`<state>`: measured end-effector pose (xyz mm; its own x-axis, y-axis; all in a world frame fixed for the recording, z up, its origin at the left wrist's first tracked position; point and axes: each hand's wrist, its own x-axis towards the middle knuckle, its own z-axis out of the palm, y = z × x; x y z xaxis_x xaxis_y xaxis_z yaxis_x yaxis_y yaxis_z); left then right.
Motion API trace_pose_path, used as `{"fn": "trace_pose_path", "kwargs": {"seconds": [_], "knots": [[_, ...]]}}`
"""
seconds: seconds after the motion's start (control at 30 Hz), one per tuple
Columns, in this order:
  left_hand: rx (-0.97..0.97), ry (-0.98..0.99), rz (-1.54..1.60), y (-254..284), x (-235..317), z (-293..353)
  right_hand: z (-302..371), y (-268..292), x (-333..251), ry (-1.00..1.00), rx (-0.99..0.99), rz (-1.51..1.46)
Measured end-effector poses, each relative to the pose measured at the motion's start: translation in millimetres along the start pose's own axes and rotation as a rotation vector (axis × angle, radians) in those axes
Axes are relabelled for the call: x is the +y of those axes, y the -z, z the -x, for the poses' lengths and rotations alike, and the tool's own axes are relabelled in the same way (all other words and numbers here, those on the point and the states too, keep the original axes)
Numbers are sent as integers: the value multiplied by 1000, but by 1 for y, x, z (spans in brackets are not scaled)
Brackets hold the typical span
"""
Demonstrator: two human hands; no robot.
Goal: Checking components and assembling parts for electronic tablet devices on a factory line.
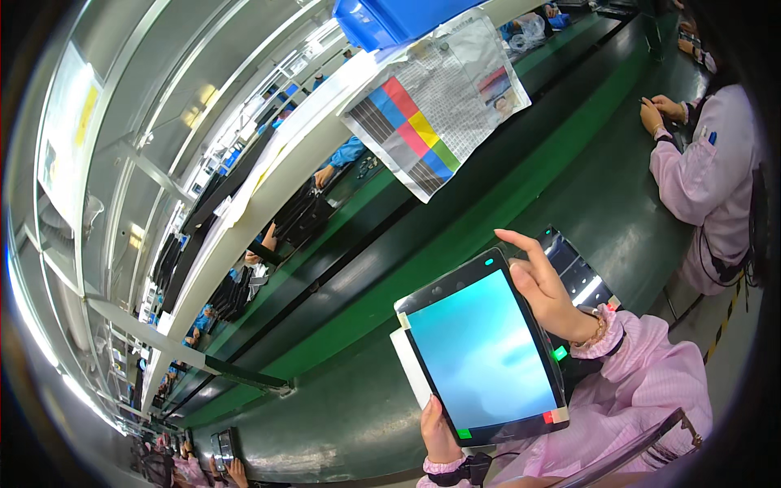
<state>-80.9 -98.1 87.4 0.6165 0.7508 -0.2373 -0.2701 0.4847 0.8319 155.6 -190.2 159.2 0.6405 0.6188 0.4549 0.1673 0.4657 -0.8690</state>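
One lit tablet (482, 350), left fingers (432, 408) gripping its edge, right fingers (529, 246) loosely spread beside it, one chart (443, 110).

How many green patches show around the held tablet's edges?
3: a top patch near the right hand, a side patch by the right edge of the tablet, and a lower patch beside the left hand. Others may be hidden.
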Motion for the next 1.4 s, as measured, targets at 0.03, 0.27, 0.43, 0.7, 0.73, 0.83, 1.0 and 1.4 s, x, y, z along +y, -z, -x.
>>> {"fn": "trace_pose_path", "kwargs": {"seconds": [0.03, 0.27, 0.43, 0.7, 0.73, 0.83, 1.0, 1.4], "knots": [[-32, -2, 4, -2, 0, 0, 0, -2, 0, 11, 39, -143], [-37, 1, 51, 4, -9, -3, 6, 3, 1, -40, 131, -311], [-47, 0, 73, -14, -7, -10, 10, 27, 22, -428, 3, -490], [-187, -266, -98, -41, 12, -35, 12, 52, 4, -552, -369, -798], [-191, -299, -103, -48, 15, -36, 9, 56, 4, -540, -375, -767], [-229, -367, -128, -75, 29, -47, -1, 53, -13, -536, -183, -679], [-411, -474, -239, -102, 44, -70, -26, 65, -22, -334, -78, -680], [-505, -444, -543, -135, 38, -142, -120, 84, 8, 7, 97, -444]]}}
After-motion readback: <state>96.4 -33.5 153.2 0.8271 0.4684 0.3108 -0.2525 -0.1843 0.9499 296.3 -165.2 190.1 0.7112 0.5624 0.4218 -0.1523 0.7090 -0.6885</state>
